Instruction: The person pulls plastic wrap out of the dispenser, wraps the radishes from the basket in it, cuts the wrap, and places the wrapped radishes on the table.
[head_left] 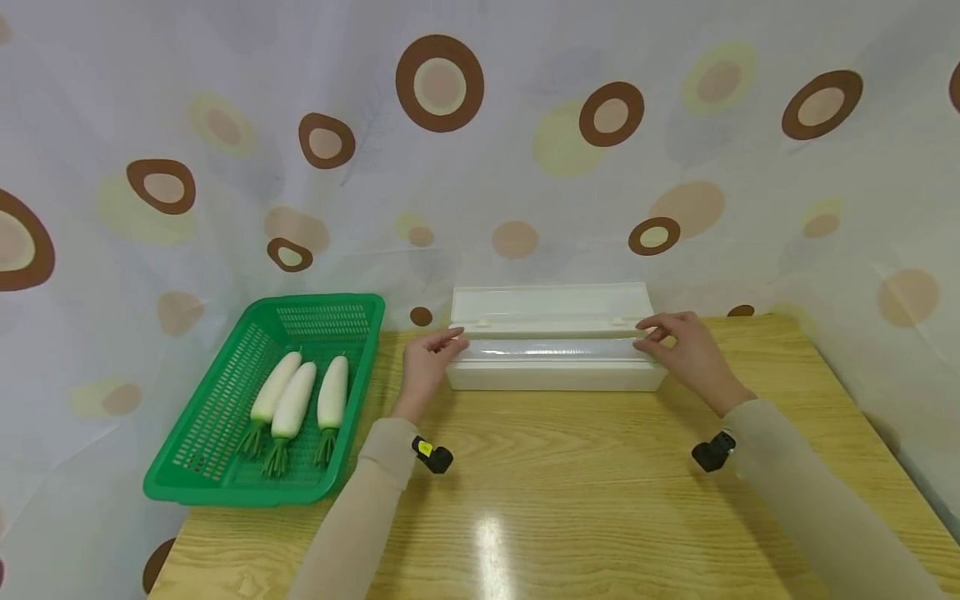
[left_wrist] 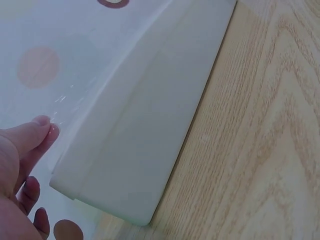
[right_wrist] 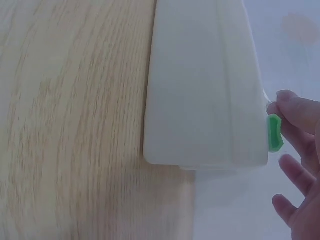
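Observation:
A white cling film dispenser (head_left: 555, 380) sits near the back of the table, its lid (head_left: 551, 307) raised behind it. Clear cling film (head_left: 551, 348) stretches along the opening. My left hand (head_left: 427, 367) is at the box's left end, thumb and forefinger pinching the film edge; the left wrist view shows the sheet running from those fingertips (left_wrist: 42, 121). At the opposite end my right hand (head_left: 686, 350) pinches the film between thumb and forefinger. A small green piece (right_wrist: 274, 133) shows beside the right fingers in the right wrist view.
A green plastic basket (head_left: 358, 400) stands on the left of the table, with three white radishes (head_left: 294, 400) lying in it, their cut green tops toward me. A patterned curtain (head_left: 525, 192) hangs close behind the dispenser. The wooden table (head_left: 570, 500) extends in front.

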